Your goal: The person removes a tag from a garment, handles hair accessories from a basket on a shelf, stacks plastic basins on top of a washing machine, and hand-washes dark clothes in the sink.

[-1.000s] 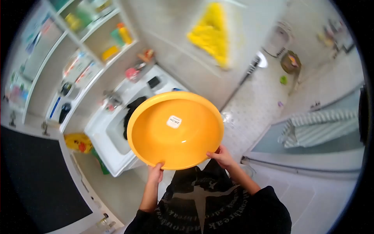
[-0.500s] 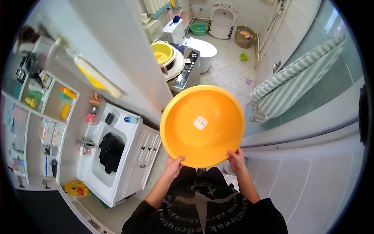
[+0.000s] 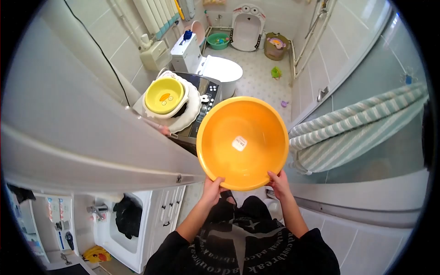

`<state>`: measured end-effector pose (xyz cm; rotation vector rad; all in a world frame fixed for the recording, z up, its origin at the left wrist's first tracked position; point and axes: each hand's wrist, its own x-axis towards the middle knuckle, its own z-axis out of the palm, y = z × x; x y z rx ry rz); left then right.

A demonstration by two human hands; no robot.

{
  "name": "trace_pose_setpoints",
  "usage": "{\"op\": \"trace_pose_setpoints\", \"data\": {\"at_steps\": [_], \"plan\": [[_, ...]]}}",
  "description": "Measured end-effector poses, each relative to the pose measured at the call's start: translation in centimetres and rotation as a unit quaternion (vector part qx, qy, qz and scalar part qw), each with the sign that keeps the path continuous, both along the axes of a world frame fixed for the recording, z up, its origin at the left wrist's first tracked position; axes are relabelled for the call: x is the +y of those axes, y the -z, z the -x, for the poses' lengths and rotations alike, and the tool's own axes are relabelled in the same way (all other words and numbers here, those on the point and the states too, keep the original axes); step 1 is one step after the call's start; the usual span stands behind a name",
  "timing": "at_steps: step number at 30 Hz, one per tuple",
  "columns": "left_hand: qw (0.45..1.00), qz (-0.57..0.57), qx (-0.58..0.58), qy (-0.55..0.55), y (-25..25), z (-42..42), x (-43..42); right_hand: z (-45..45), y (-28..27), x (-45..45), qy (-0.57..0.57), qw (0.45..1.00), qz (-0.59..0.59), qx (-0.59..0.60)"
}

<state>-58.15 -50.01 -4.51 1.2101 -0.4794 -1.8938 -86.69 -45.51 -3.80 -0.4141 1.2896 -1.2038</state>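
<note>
A large orange-yellow plastic basin (image 3: 243, 121) with a small white label inside is held out in front of my body. My left hand (image 3: 212, 190) grips its near rim at the lower left, thumb over the edge. On the lower right of the same rim, my right hand (image 3: 278, 184) has its thumb on top and its fingers hidden beneath. Just beyond the basin to the left, a yellow bowl with a duck face (image 3: 160, 95) rests in a stack of white basins (image 3: 191, 112) on a washing machine (image 3: 208, 96).
Behind the washing machine stands a white toilet (image 3: 222, 68). Small green (image 3: 275, 72) and purple toys (image 3: 284, 104) lie on the tiled floor. A striped curtain (image 3: 357, 128) hangs at right. The sink (image 3: 137, 243) at lower left holds dark cloth (image 3: 128, 217).
I have moved forward into the doorway, carrying the basin. The washing machine and stacked bowls show more fully, while the sink and shelves have slid down and left in view.
</note>
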Motion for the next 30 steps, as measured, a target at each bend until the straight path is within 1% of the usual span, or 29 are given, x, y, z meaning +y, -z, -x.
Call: {"op": "trace_pose_setpoints", "data": {"at_steps": [3,5,8,9,11,12,15,17,20,22,23,25,27,28,29,30], "plan": [[1.000,-0.011,0.015,-0.018,-1.2,1.5,-4.5,-0.4,-1.6,-4.5,0.034,0.999,0.004,-0.024],[0.999,-0.011,0.006,-0.036,-1.9,2.7,-7.1,0.4,-0.9,-7.3,0.022,0.999,0.017,-0.034],[1.000,-0.011,0.006,-0.011,-0.8,3.8,-11.2,1.6,-1.3,-11.9,0.009,0.999,0.011,-0.040],[1.000,-0.007,0.002,-0.022,-0.9,4.6,-12.7,2.2,-1.4,-13.7,0.005,0.999,0.007,-0.041],[0.999,-0.002,-0.008,-0.045,-1.2,6.1,-15.3,3.9,1.5,-17.2,-0.007,0.999,0.022,-0.033],[0.999,-0.010,-0.014,-0.049,-1.1,6.8,-16.6,4.6,1.9,-19.2,-0.014,0.999,0.031,-0.030],[0.998,-0.010,-0.016,-0.065,-0.9,9.3,-21.9,6.4,2.1,-25.4,-0.011,1.000,0.001,-0.001],[0.998,-0.004,-0.006,-0.070,-0.6,10.5,-24.5,7.6,1.8,-29.1,-0.020,1.000,-0.021,-0.009],[0.996,-0.026,-0.019,-0.084,-2.4,12.1,-28.3,9.4,1.6,-34.8,-0.037,0.999,-0.033,-0.023],[0.991,-0.051,-0.002,-0.122,-2.4,11.4,-30.9,10.5,2.2,-38.2,-0.060,0.997,-0.031,-0.030],[0.988,-0.062,0.007,-0.141,-2.1,10.7,-32.2,10.7,2.4,-39.6,-0.049,0.998,-0.029,-0.029],[0.973,-0.065,0.001,-0.223,-1.1,9.1,-34.4,10.7,2.0,-42.4,-0.029,0.999,-0.026,-0.026],[0.938,-0.069,0.046,-0.337,-0.1,7.0,-36.2,11.1,2.8,-45.4,-0.039,0.999,-0.021,-0.019],[0.895,-0.073,0.053,-0.437,0.7,5.0,-38.2,10.5,3.4,-48.2,-0.053,0.998,-0.021,-0.015],[0.877,-0.073,0.056,-0.471,1.3,3.8,-38.9,10.4,3.7,-49.6,-0.068,0.997,-0.026,-0.013],[0.855,-0.103,0.099,-0.498,3.5,1.7,-39.9,10.1,3.9,-51.1,-0.082,0.996,-0.028,-0.010]]}}
